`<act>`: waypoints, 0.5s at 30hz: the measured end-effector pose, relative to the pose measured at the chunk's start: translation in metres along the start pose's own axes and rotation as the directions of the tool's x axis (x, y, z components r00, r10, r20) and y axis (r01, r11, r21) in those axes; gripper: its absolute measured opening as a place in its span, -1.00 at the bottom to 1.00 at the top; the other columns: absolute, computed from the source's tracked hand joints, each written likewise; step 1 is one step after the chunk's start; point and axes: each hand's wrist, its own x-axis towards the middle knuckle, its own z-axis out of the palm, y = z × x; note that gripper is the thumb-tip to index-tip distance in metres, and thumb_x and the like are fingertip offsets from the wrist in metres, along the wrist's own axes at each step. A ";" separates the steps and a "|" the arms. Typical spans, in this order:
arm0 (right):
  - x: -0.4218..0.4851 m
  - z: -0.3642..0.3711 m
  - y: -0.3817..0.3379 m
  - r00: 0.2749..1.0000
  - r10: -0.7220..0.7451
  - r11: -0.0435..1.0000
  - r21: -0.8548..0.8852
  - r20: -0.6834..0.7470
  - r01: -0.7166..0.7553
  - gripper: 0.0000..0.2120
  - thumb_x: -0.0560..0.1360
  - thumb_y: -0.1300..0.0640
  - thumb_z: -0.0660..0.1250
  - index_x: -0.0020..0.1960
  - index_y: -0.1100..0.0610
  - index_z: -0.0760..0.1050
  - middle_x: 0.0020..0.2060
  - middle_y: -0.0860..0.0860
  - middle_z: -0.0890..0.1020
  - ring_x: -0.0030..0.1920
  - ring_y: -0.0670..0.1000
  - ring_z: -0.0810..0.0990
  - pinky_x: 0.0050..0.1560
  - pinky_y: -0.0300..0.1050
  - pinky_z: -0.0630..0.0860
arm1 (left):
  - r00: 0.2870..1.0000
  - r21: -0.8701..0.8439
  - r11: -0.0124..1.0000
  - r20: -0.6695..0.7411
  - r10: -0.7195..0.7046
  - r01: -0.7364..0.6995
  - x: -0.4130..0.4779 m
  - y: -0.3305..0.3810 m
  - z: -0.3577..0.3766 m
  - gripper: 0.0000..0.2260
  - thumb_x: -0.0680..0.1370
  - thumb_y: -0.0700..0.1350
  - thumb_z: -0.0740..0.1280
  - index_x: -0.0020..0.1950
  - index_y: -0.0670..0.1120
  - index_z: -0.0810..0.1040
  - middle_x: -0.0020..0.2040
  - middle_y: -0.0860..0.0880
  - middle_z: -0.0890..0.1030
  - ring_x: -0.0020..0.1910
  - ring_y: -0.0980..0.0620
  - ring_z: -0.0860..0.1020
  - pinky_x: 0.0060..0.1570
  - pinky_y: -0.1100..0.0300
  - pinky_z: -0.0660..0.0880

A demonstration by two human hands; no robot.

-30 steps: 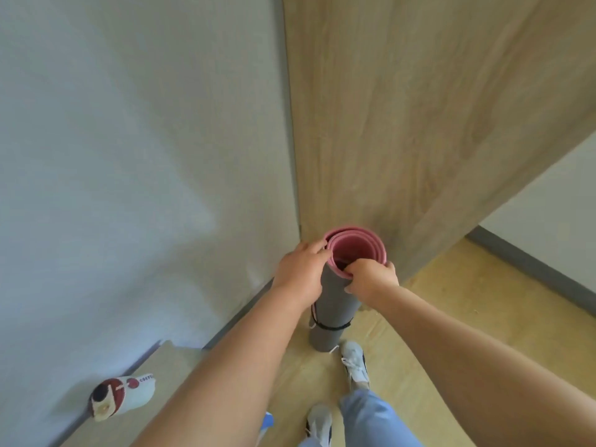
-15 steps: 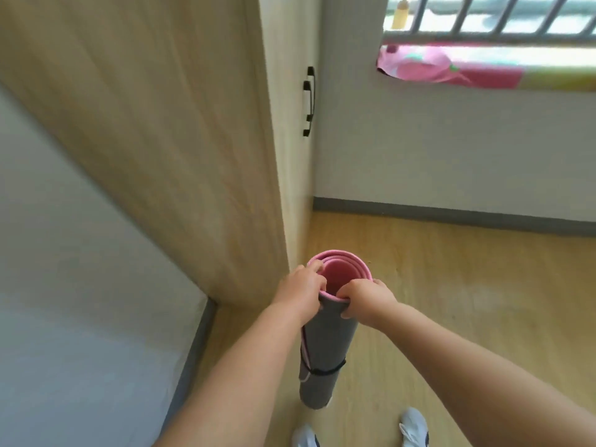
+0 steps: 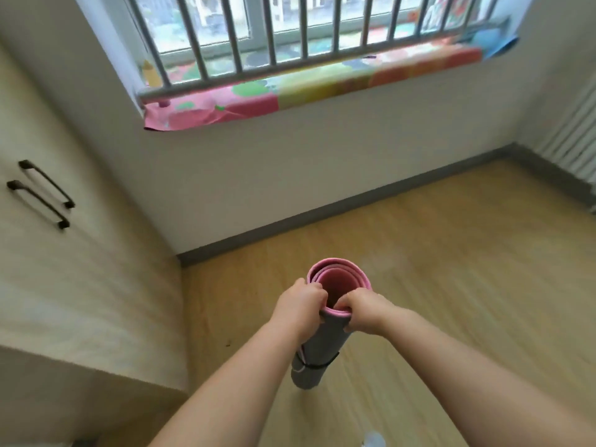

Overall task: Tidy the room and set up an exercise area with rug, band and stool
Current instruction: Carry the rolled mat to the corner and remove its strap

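A rolled rug (image 3: 319, 346), grey outside and pink inside, hangs upright in front of me over the wooden floor. A thin black band (image 3: 317, 365) is wrapped round its lower part. My left hand (image 3: 298, 306) grips the left side of the roll's top rim. My right hand (image 3: 362, 312) pinches the near right side of the same rim, fingers curled into the opening. No stool is in view.
A light wooden wardrobe (image 3: 64, 269) with two black handles (image 3: 40, 193) stands at the left. Ahead is a white wall with a barred window (image 3: 290, 37) and a colourful cloth (image 3: 290, 88) on its sill. A radiator (image 3: 577, 130) is at the right. Wooden floor (image 3: 451, 269) spreads ahead.
I have turned right, away from the gap beside the wardrobe, carrying the rolled rug with both hands. The window wall and open floor now fill the view.
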 end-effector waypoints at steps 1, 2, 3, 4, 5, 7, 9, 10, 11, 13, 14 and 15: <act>0.000 -0.004 0.004 1.000 -0.008 0.999 -0.042 -0.004 0.007 -0.76 0.40 0.14 0.40 0.03 -0.09 0.59 -0.06 -0.10 0.63 -0.01 0.00 0.56 -0.02 -0.07 0.54 | 1.000 -0.002 1.000 -0.015 0.001 -0.001 0.006 0.004 0.000 -0.82 0.44 -0.09 0.44 0.01 0.06 0.58 0.00 0.02 0.55 -0.09 -0.01 0.50 -0.14 0.20 0.47; -0.006 -0.014 0.033 0.999 0.008 0.997 -0.080 -0.045 -0.012 -0.80 0.40 0.14 0.40 0.00 -0.08 0.59 -0.07 -0.09 0.62 -0.01 0.01 0.54 -0.03 -0.06 0.52 | 0.999 0.000 0.999 -0.024 0.035 -0.035 0.028 0.032 0.000 -0.83 0.44 -0.09 0.44 0.01 0.06 0.58 0.00 0.02 0.56 -0.08 0.00 0.49 -0.12 0.20 0.48; -0.010 -0.021 0.054 0.996 0.015 0.992 -0.125 -0.085 -0.026 -0.83 0.41 0.13 0.38 -0.03 -0.07 0.59 -0.07 -0.08 0.61 0.01 0.02 0.51 -0.02 -0.05 0.49 | 0.997 0.008 0.998 -0.036 0.067 -0.066 0.044 0.051 0.002 -0.83 0.45 -0.09 0.44 0.01 0.06 0.59 0.00 0.02 0.56 -0.08 0.00 0.49 -0.10 0.20 0.48; -0.012 -0.027 0.076 0.990 0.029 0.986 -0.159 -0.135 -0.051 -0.84 0.43 0.15 0.35 -0.05 -0.08 0.59 -0.07 -0.07 0.60 0.02 0.04 0.50 -0.01 -0.04 0.49 | 0.995 -0.002 0.996 -0.044 0.089 -0.089 0.060 0.069 0.001 -0.84 0.46 -0.09 0.44 0.02 0.06 0.60 0.00 0.02 0.57 -0.06 0.01 0.49 -0.07 0.19 0.50; -0.014 -0.034 0.097 0.981 0.058 0.985 -0.146 -0.187 -0.086 -0.83 0.44 0.18 0.32 -0.08 -0.07 0.59 -0.09 -0.07 0.60 0.01 0.06 0.50 -0.02 -0.02 0.49 | 0.992 -0.003 0.993 -0.040 0.119 -0.119 0.076 0.086 0.001 -0.84 0.46 -0.10 0.44 0.03 0.05 0.60 0.00 0.03 0.57 -0.04 0.01 0.48 -0.04 0.17 0.52; -0.018 -0.049 0.136 0.962 0.114 0.985 -0.100 -0.248 -0.142 -0.80 0.46 0.22 0.26 -0.15 -0.05 0.59 -0.16 -0.07 0.59 -0.01 0.09 0.50 -0.03 -0.02 0.46 | 0.980 0.018 0.981 -0.042 0.193 -0.193 0.107 0.117 0.000 -0.83 0.47 -0.10 0.43 0.05 0.02 0.61 0.02 0.04 0.58 -0.02 0.02 0.46 0.00 0.13 0.53; -0.020 -0.066 0.169 0.950 0.145 0.979 -0.097 -0.277 -0.178 -0.78 0.48 0.23 0.24 -0.15 -0.05 0.57 -0.17 -0.08 0.57 0.04 0.06 0.45 0.00 -0.03 0.37 | 0.967 0.029 0.968 -0.033 0.251 -0.250 0.140 0.145 0.000 -0.82 0.47 -0.10 0.42 0.07 0.01 0.61 0.04 0.04 0.59 -0.01 0.01 0.46 -0.02 0.13 0.53; -0.019 -0.073 0.183 0.944 0.162 0.974 -0.109 -0.286 -0.201 -0.78 0.49 0.22 0.23 -0.12 -0.06 0.57 -0.13 -0.07 0.57 0.07 0.06 0.43 0.01 -0.02 0.34 | 0.964 0.031 0.963 -0.022 0.267 -0.266 0.156 0.156 0.002 -0.81 0.48 -0.09 0.42 0.08 0.00 0.61 0.05 0.04 0.58 -0.01 0.01 0.46 -0.04 0.14 0.53; -0.017 -0.083 0.200 0.936 0.183 0.968 -0.113 -0.301 -0.226 -0.78 0.49 0.21 0.23 -0.07 -0.07 0.58 -0.08 -0.06 0.58 0.10 0.06 0.41 0.01 -0.02 0.31 | 0.958 0.032 0.957 -0.015 0.288 -0.287 0.175 0.168 0.003 -0.81 0.48 -0.09 0.42 0.08 0.00 0.60 0.06 0.04 0.58 0.00 0.01 0.46 -0.05 0.14 0.53; -0.012 -0.100 0.228 0.920 0.241 0.954 -0.101 -0.308 -0.284 -0.77 0.48 0.19 0.24 0.00 -0.08 0.58 0.00 -0.03 0.57 0.15 0.07 0.40 -0.02 -0.03 0.26 | 0.940 0.033 0.939 -0.006 0.341 -0.341 0.208 0.187 0.002 -0.81 0.49 -0.08 0.41 0.09 -0.02 0.60 0.07 0.05 0.58 0.03 0.00 0.45 -0.03 0.10 0.54; -0.008 -0.108 0.243 0.914 0.268 0.947 -0.090 -0.303 -0.308 -0.77 0.48 0.19 0.24 0.01 -0.08 0.58 0.01 -0.03 0.57 0.16 0.07 0.40 -0.03 -0.03 0.26 | 0.928 0.026 0.927 0.000 0.373 -0.373 0.227 0.197 0.003 -0.81 0.49 -0.08 0.41 0.09 -0.03 0.60 0.07 0.05 0.59 0.04 0.00 0.45 -0.02 0.09 0.54; -0.002 -0.119 0.259 0.908 0.296 0.939 -0.084 -0.298 -0.333 -0.77 0.48 0.18 0.24 0.01 -0.07 0.58 0.01 -0.03 0.57 0.16 0.07 0.40 -0.02 -0.03 0.27 | 0.914 0.024 0.914 0.006 0.405 -0.405 0.249 0.207 0.004 -0.81 0.49 -0.08 0.41 0.09 -0.03 0.60 0.08 0.05 0.59 0.05 -0.01 0.45 -0.01 0.08 0.54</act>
